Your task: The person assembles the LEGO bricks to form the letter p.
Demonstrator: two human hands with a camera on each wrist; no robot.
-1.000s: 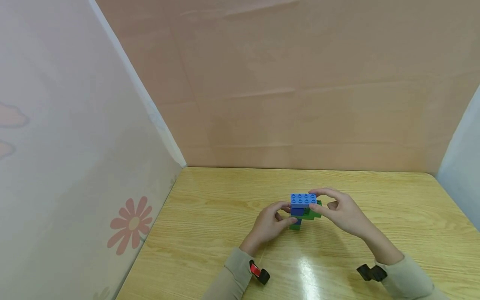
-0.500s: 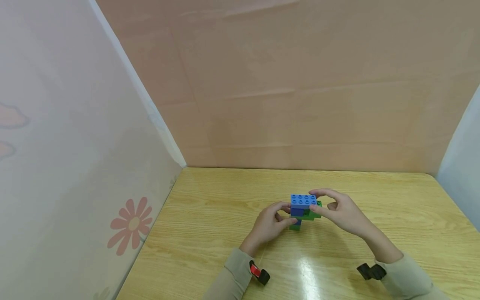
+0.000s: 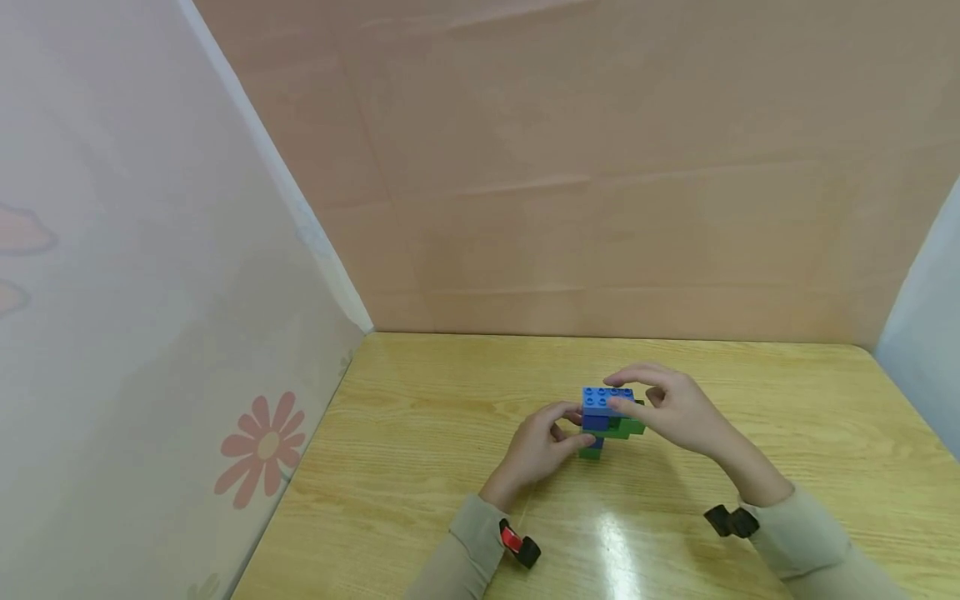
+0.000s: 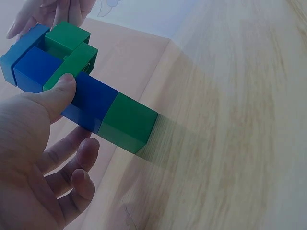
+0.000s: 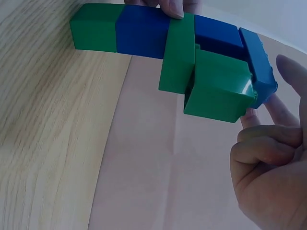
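A stack of toy building bricks stands upright on the table. From the bottom it has a green brick [image 4: 128, 122], a dark blue brick [image 5: 144, 29], then a wider green brick [image 5: 177, 57]. Above that come another dark blue brick [image 4: 37, 69] and a green brick [image 5: 218, 86] jutting right. A lighter blue studded brick [image 3: 596, 400] tops the stack. My left hand [image 3: 538, 450] pinches the stack's middle between thumb and fingers. My right hand [image 3: 678, 412] is at the top brick, its thumb [image 5: 291, 72] just off the studs, index finger extended and other fingers bent.
The wooden table [image 3: 420, 433] meets a brown covered panel [image 3: 487, 208] at its back edge. On the left rises a pale wall [image 3: 150, 250] with a flower print [image 3: 266, 447]. Each wrist carries a black strap.
My right hand has risen and shifted slightly left, easing off the top brick's sides to over its studs. My left hand and the stack have stayed nearly still.
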